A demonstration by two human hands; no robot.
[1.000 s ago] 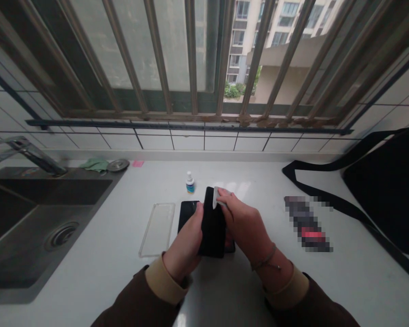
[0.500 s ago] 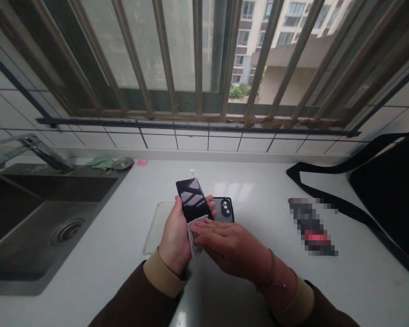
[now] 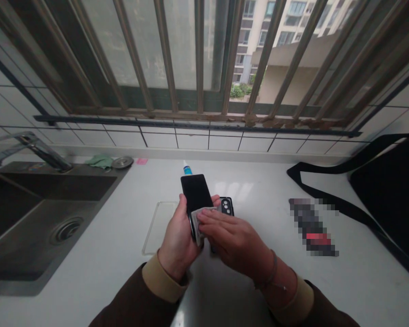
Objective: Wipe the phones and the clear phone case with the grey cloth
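Black phone (image 3: 196,190) in left hand (image 3: 177,234), grey cloth (image 3: 197,223) against it — under right hand (image 3: 236,236), clear case (image 3: 160,222) on white counter (image 3: 266,186)

Pretty dim and greyish overall, lit mostly by daylight let in through the window (image 3: 148,45) up top. Pale glare's thrown on the table (image 3: 262,181) near mid-frame, edges are stretched wide-angle style, fine detail's kinda smeared, and a patch (image 3: 311,225) at right is pixelated.
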